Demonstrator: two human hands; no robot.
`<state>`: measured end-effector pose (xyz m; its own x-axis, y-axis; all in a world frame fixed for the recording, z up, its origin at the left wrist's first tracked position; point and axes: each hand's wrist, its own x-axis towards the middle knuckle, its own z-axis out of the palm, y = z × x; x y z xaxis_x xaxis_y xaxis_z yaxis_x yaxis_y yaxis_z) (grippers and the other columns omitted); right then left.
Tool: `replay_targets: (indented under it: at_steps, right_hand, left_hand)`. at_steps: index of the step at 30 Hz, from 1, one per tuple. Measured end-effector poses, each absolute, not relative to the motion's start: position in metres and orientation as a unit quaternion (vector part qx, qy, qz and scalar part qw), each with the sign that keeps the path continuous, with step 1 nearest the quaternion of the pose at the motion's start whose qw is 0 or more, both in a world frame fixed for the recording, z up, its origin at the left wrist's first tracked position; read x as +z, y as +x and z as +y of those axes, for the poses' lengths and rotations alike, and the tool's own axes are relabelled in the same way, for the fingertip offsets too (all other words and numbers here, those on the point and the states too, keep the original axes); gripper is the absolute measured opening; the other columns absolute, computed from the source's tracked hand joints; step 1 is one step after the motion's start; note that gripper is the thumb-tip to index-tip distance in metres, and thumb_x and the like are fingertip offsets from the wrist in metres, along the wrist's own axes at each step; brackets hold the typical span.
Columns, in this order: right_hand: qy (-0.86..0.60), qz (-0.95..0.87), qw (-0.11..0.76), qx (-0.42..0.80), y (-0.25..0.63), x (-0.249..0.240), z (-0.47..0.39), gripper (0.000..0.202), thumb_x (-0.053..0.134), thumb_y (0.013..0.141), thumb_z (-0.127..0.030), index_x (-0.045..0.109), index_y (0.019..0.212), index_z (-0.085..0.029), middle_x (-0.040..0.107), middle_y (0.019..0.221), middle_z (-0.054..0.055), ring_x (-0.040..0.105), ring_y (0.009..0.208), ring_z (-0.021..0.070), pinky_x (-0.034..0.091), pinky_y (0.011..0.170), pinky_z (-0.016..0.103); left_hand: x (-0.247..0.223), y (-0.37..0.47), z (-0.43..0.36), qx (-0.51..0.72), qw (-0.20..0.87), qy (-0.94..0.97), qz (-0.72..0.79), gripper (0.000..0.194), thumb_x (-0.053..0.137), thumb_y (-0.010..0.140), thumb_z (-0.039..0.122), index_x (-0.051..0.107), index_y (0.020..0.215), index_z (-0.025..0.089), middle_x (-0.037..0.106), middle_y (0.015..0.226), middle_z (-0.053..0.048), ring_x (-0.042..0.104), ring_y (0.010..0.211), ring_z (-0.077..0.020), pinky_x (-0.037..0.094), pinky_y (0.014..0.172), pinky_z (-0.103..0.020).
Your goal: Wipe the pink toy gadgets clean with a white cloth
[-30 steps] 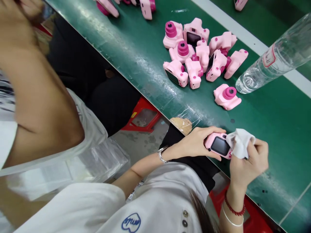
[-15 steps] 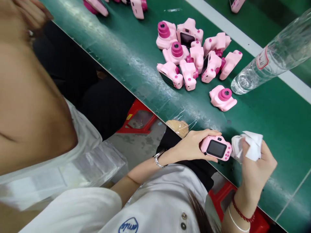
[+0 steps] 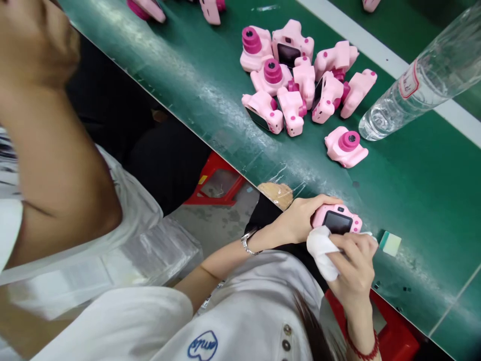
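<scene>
My left hand (image 3: 301, 219) grips a pink toy camera (image 3: 337, 220) by its left side, its dark screen facing up. A white cloth (image 3: 323, 252) is bunched in my right hand (image 3: 353, 265), whose fingers press it near the camera's lower edge. The cloth and fingers cover part of the screen and buttons. Just right of my right hand, a small pale green and white block (image 3: 391, 243) lies on the green table (image 3: 424, 200). Above my hands, a single pink camera (image 3: 346, 146) rests with its magenta lens up.
Several pink toy cameras (image 3: 280, 75) are clustered farther back on the table. A clear bottle (image 3: 417, 87) with liquid stands to their right. At the left a co-worker's arm (image 3: 63, 165) reaches in. Red stools (image 3: 214, 178) and a clear plastic bag (image 3: 158, 255) are below the table edge.
My right hand has moved left with the cloth, from beside the camera onto its lower edge. The pale block has come into view. The co-worker's arm has shifted and bent.
</scene>
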<state>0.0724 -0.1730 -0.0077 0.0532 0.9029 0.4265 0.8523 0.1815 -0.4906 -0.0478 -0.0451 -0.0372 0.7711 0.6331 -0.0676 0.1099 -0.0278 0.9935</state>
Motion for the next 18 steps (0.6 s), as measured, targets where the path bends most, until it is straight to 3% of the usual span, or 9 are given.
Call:
replay_targets:
  at_steps: [3, 5, 8, 14, 18]
  right_hand:
    - [-0.653, -0.592, 0.443, 0.165, 0.082, -0.007, -0.196, 0.01, 0.063, 0.091, -0.019, 0.067, 0.083, -0.022, 0.065, 0.082, 0.0, 0.055, 0.077, 0.0162, 0.039, 0.073, 0.036]
    - [-0.734, -0.389, 0.535, 0.154, 0.089, -0.01, -0.205, 0.009, 0.066, 0.09, -0.028, 0.07, 0.084, -0.023, 0.064, 0.082, 0.001, 0.055, 0.071, 0.0166, 0.039, 0.065, 0.033]
    - [-0.801, -0.132, 0.579, 0.085, 0.097, -0.016, -0.202, 0.018, 0.072, 0.086, -0.04, 0.072, 0.087, -0.021, 0.065, 0.082, 0.002, 0.054, 0.07, 0.0167, 0.038, 0.06, 0.031]
    - [-0.725, -0.11, 0.604, 0.312, 0.087, -0.009, -0.172, 0.041, 0.077, 0.078, -0.054, 0.075, 0.102, -0.021, 0.074, 0.102, 0.006, 0.067, 0.097, 0.0219, 0.052, 0.083, 0.033]
    - [-0.659, -0.091, 0.617, 0.421, 0.086, -0.004, -0.161, 0.047, 0.075, 0.076, -0.061, 0.076, 0.102, -0.021, 0.076, 0.104, 0.007, 0.07, 0.101, 0.0259, 0.056, 0.087, 0.038]
  left_hand:
    - [-0.037, -0.046, -0.042, 0.208, 0.627, 0.703, 0.263, 0.065, 0.088, 0.068, 0.034, 0.063, 0.126, 0.018, 0.072, 0.128, -0.006, 0.07, 0.117, -0.0208, 0.051, 0.102, -0.028]
    - [-0.035, -0.046, -0.04, 0.215, 0.622, 0.711, 0.249, 0.068, 0.09, 0.065, 0.036, 0.063, 0.125, 0.018, 0.073, 0.127, -0.007, 0.07, 0.117, -0.0214, 0.051, 0.103, -0.029]
    - [-0.031, -0.048, -0.038, 0.225, 0.636, 0.701, 0.232, 0.066, 0.09, 0.067, 0.037, 0.064, 0.124, 0.017, 0.073, 0.126, -0.008, 0.07, 0.116, -0.0218, 0.051, 0.104, -0.031]
    - [-0.015, -0.05, -0.039, 0.245, 0.685, 0.658, 0.195, 0.068, 0.091, 0.066, 0.034, 0.064, 0.126, 0.018, 0.071, 0.13, -0.01, 0.068, 0.119, -0.023, 0.052, 0.102, -0.03]
    - [-0.006, -0.046, -0.039, 0.266, 0.671, 0.659, 0.212, 0.089, 0.094, 0.06, 0.04, 0.055, 0.137, 0.019, 0.071, 0.13, -0.011, 0.069, 0.119, -0.0248, 0.054, 0.1, -0.03]
